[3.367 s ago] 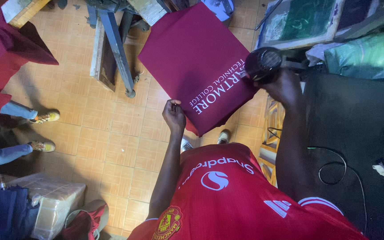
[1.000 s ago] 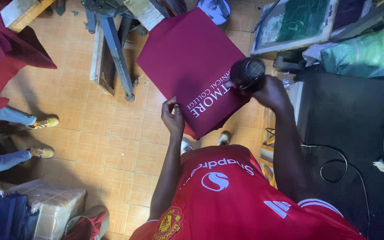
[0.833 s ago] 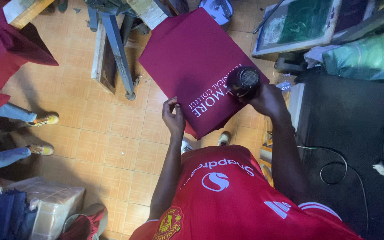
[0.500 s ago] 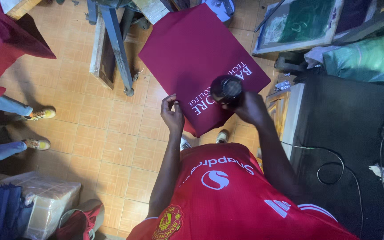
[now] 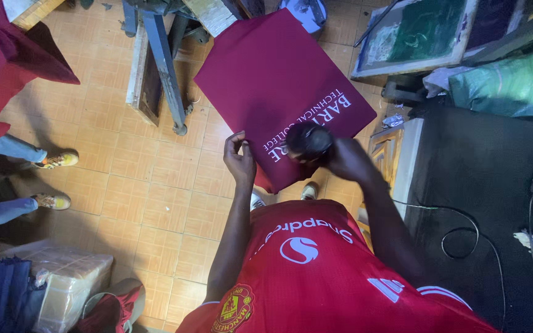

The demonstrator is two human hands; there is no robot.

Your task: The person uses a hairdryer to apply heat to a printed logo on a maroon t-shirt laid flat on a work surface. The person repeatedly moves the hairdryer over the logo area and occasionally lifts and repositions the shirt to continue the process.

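flat maroon cloth panel (image 5: 266, 80) with white lettering, round black tool (image 5: 308, 142) against it.

The floor of square orange-brown tiles (image 5: 124, 203) spreads below and to the left of the hands. Above the hands, a blue metal stand leg (image 5: 165, 68) is beside a pale wooden plank (image 5: 137, 58). Right of the hands is a black flat table top (image 5: 482, 203) with a thin black cable (image 5: 464, 231). Above it leans a wooden-framed green printing screen (image 5: 421, 31). Light is dim on the right side.

Both arms reach forward; left hand (image 5: 240, 161) pinched closed, right hand (image 5: 347, 160) clenched in a fist-like grip
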